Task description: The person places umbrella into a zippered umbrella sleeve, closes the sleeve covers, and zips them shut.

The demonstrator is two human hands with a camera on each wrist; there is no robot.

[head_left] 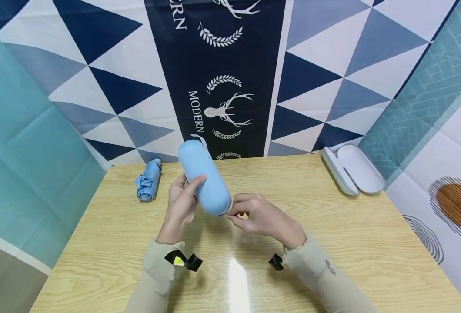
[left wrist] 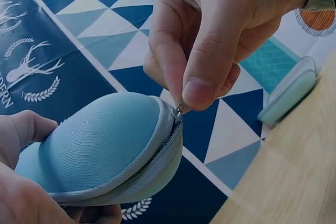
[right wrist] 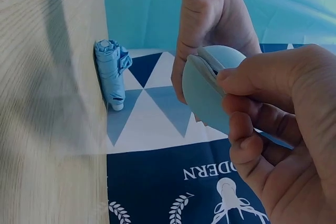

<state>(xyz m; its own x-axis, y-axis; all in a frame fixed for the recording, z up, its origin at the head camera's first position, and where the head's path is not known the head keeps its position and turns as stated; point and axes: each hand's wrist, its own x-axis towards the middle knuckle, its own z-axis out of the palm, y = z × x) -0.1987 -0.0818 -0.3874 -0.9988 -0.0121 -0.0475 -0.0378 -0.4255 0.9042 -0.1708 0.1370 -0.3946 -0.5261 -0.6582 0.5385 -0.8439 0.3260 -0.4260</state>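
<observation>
My left hand (head_left: 182,204) grips a light blue zippered case (head_left: 203,176) above the table, thumb on its upper face and the other fingers underneath. The case is long and rounded, with a grey zipper (left wrist: 145,169) around its edge and a strap (head_left: 201,142) at its far end. At the near end, my right hand (head_left: 263,216) pinches the small metal zipper pull (left wrist: 181,108) between thumb and index finger. A narrow dark gap runs along part of the zipper in the left wrist view. Whatever is inside the case is hidden.
A folded blue umbrella (head_left: 149,179) lies at the back left of the wooden table (head_left: 109,261). At the back right sits an open white case (head_left: 353,169) with its lid tipped back. Patterned cloth walls (head_left: 136,87) enclose the table's back and sides.
</observation>
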